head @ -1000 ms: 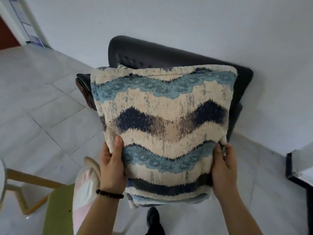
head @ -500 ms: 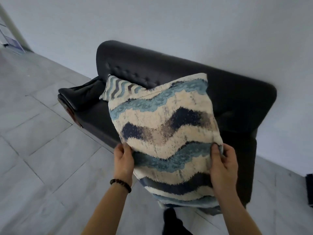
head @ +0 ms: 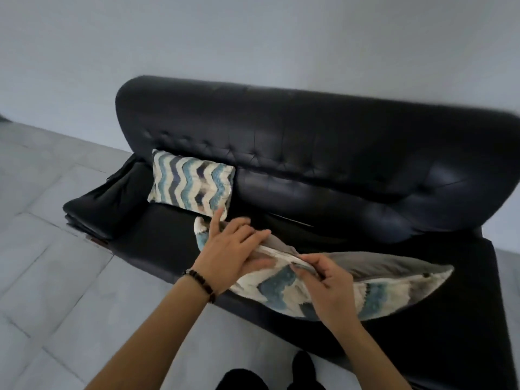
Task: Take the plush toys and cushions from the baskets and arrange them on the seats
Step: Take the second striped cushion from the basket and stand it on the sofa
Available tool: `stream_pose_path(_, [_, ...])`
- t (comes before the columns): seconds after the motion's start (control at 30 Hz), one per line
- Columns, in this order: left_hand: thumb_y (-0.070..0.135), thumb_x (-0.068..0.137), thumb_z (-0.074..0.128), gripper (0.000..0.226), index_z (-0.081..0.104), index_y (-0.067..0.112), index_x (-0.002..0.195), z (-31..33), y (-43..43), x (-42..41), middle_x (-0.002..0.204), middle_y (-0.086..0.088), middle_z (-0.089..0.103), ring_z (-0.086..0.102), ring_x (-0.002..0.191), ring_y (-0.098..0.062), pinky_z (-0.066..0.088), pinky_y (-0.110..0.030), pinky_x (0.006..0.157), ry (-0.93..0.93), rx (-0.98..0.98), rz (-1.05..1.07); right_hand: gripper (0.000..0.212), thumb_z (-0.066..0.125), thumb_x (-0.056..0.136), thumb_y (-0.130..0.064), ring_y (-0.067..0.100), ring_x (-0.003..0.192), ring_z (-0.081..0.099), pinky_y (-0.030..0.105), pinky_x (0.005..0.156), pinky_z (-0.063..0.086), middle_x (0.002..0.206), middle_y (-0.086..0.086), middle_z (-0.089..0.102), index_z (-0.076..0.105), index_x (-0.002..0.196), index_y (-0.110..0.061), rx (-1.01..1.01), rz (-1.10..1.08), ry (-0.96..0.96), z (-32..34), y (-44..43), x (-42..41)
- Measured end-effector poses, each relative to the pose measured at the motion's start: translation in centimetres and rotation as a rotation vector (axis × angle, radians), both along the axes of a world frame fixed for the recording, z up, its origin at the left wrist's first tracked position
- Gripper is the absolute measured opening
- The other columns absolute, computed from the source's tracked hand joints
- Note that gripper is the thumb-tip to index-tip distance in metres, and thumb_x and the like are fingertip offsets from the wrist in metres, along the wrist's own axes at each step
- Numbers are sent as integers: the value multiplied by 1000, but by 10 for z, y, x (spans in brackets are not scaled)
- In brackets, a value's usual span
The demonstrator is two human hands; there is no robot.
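Observation:
A cushion (head: 377, 288) with blue, navy and cream zigzags and a grey back lies on its edge across the seat of a black leather sofa (head: 323, 153). My left hand (head: 233, 249) presses flat on the cushion's upper left part, fingers spread. My right hand (head: 323, 280) pinches the seam along its top edge. A second cushion (head: 194, 187) with the same pattern leans upright against the sofa's backrest at the left end, just beyond my left hand.
The sofa stands against a pale wall (head: 253, 38) on a grey tiled floor (head: 56, 277). Its left armrest (head: 95, 209) is low and padded. My dark shoes (head: 298, 372) show at the bottom edge, close to the sofa's front.
I have stepped up to the sofa and lowered the cushion from chest height onto the seat. My hands shifted from its sides to its top edge.

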State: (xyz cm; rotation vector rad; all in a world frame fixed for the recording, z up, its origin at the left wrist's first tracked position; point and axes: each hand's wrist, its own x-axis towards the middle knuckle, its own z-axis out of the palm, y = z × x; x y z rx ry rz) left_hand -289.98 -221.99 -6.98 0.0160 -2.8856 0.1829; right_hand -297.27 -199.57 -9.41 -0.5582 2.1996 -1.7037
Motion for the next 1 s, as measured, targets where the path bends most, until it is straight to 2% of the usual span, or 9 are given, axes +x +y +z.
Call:
stream_pose_path(0.13, [53,99,46,38,71,26,91,-20,-46,-40,76,8,59,62,74,-22,34,-39,92,147,201,-59,32,75,91,-25,6,71,69,30,64,53,83,-19,73,62,93,-55,148,32,107,0,-40,-40])
stream_pose_path(0.23, [52,105,37,50,69,20,82,-21,-75,-70,70,7,58,56,69,-18,35,-32,83,198,352,-105,7,60,98,-45,4,75,67,28,70,54,83,-15,73,64,97,-51,272,112,58,4,-71,-66])
stream_pose_path(0.3, [51,105,39,51,68,18,79,-21,-99,-84,69,6,57,53,69,-17,37,-32,80,181,435,-164,34,38,100,-55,-2,97,64,30,94,48,99,-20,72,67,110,-43,408,152,48,1,-79,-90])
stream_pose_path(0.37, [44,103,47,42,69,16,81,-24,-134,-95,70,6,56,51,70,-16,40,-34,78,199,490,-224,54,20,91,-57,4,131,48,38,116,25,133,-21,61,59,127,-45,733,167,155,-9,-78,-116])
stream_pose_path(0.5, [38,102,52,39,72,9,84,-46,-202,-120,73,0,60,53,72,-19,44,-32,75,212,593,-273,52,22,88,-56,7,142,35,31,122,4,142,-21,48,37,137,-52,948,133,63,-35,-83,-140])
stream_pose_path(0.57, [40,104,48,46,74,6,86,-65,-219,-131,74,-2,61,54,74,-20,44,-31,78,202,624,-247,52,24,97,-47,13,140,42,41,125,14,142,-13,52,42,146,-41,1063,123,137,-58,-97,-141])
stream_pose_path(0.7, [42,104,48,46,76,6,97,-127,-258,-152,78,-5,65,60,75,-28,49,-39,73,127,620,-124,46,37,102,-31,28,106,68,47,105,44,114,4,73,56,142,-19,1132,-29,452,-115,-124,-137])
stream_pose_path(0.9, [40,105,46,43,73,7,100,-236,-277,-194,83,-11,70,65,81,-35,49,-55,87,20,559,37,36,40,102,-26,36,86,68,53,107,43,91,13,74,70,107,-7,1069,-237,653,-203,-141,-168])
stream_pose_path(1.0, [30,105,50,33,65,7,123,-284,-269,-223,115,-18,69,63,106,-41,46,-55,96,78,579,90,32,45,106,-29,40,118,60,57,116,29,124,18,66,66,124,-12,1068,-352,638,-250,-138,-206])
